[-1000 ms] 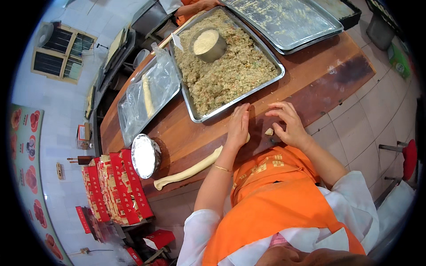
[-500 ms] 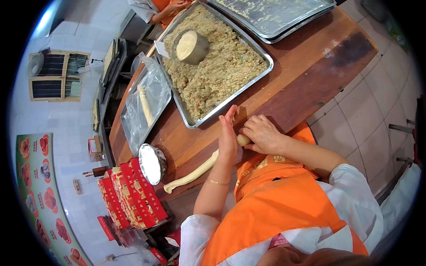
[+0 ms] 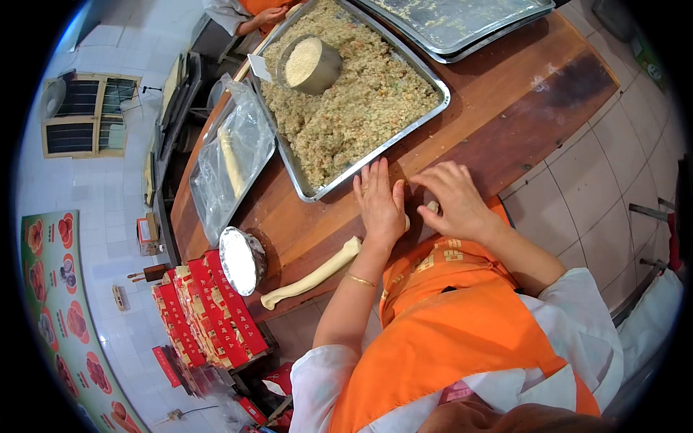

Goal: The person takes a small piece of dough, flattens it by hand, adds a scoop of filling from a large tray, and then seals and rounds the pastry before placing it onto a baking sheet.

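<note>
Palm down on the wooden table, my left hand (image 3: 380, 203) lies with fingers stretched out, near the edge of the big filling tray. To its right, my right hand (image 3: 456, 200) is held with fingers bent and thumb apart. A small piece of pale dough (image 3: 433, 207) shows by my right thumb, partly covered. Another bit of dough peeks out beside my left thumb; whether the two are joined I cannot tell. A thick dough rope (image 3: 312, 280) lies along the table's near edge, left of my left wrist, its right end cut blunt.
A metal tray (image 3: 419, 124) of crumbly filling bears a metal cup (image 3: 321, 72) of pale grains. Left stand a plastic-covered tray (image 3: 249, 180) with dough and a bowl of white powder (image 3: 242, 260). Red boxes (image 3: 209, 310) are stacked below. Stacked trays (image 3: 462, 32) and another person's hand (image 3: 273, 16) are at the back.
My left hand has turned from edge-on to flat, palm down. My right hand has lifted and opened from around the dough piece. The view has shifted slightly.
</note>
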### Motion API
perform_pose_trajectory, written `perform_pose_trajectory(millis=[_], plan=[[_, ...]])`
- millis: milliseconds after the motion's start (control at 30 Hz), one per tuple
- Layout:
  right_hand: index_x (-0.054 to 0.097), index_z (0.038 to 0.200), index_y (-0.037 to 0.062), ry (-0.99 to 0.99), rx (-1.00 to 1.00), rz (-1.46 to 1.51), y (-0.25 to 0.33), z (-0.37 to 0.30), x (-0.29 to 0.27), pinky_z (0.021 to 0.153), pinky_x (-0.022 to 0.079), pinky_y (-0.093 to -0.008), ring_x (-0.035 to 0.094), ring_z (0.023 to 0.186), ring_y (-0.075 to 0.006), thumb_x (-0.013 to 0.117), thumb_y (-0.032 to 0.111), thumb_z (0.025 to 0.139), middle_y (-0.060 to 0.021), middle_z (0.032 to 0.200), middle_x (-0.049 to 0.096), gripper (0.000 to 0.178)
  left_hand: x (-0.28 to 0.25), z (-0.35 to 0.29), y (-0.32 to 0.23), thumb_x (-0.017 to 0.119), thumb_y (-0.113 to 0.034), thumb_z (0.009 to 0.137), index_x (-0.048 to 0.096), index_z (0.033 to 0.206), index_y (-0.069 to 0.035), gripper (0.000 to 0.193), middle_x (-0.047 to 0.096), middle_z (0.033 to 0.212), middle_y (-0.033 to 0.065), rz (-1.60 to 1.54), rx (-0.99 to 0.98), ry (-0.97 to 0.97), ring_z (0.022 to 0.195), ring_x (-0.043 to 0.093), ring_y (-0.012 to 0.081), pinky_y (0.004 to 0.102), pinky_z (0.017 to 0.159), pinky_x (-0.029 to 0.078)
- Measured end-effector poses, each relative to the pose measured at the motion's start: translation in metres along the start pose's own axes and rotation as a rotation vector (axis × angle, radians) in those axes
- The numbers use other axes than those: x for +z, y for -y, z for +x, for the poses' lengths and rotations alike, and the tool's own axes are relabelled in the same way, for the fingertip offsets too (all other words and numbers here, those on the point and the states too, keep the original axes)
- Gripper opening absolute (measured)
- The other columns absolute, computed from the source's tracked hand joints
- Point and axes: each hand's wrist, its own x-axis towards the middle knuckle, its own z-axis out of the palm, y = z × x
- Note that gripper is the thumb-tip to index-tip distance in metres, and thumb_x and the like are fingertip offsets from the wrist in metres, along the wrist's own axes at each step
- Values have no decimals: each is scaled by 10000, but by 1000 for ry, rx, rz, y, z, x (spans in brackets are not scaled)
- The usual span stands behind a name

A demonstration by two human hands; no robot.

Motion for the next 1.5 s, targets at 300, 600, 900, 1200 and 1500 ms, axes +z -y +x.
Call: perform_pose_trajectory(millis=[300, 600, 900, 1200, 1500], plan=[[604, 1170, 57, -100, 58, -3, -12, -4, -8, 950, 391, -433, 506, 1091, -315, 704, 103, 753, -106, 1127, 576, 432, 0, 2, -4, 597, -229, 946, 383, 1472, -57, 593, 457, 1463, 166, 72, 41, 82, 1400, 365, 350, 487, 1181, 191], [605, 1140, 53, -128, 89, -39, -20, -5, -11, 932, 409, -434, 515, 1094, -316, 707, 103, 764, -114, 1115, 584, 393, 0, 6, -7, 592, -245, 950, 352, 1505, -108, 620, 402, 1507, 158, 94, 47, 138, 1414, 337, 351, 495, 1181, 179], [619, 1142, 45, -121, 85, -84, -16, -7, -10, 926, 412, -430, 521, 1076, -317, 694, 92, 772, -117, 1109, 592, 381, 4, 3, -4, 568, -274, 963, 353, 1508, -109, 608, 407, 1504, 164, 65, 69, 103, 1425, 325, 350, 505, 1181, 171], [638, 1089, 57, -54, 70, -170, -7, -20, -19, 891, 412, -418, 527, 1065, -310, 688, 73, 779, -94, 1077, 609, 314, -17, -61, -3, 690, -274, 887, 356, 1468, -10, 719, 456, 1403, 235, -242, -19, 26, 1361, 372, 407, 458, 1153, 272], [647, 1071, 66, 45, -81, -123, 23, 2, 3, 882, 418, -421, 545, 1040, -309, 705, 65, 777, -98, 1058, 616, 299, -29, -79, -11, 839, -187, 744, 432, 1394, 5, 791, 539, 1242, 207, -313, -36, -175, 1137, 510, 408, 471, 964, 432]])
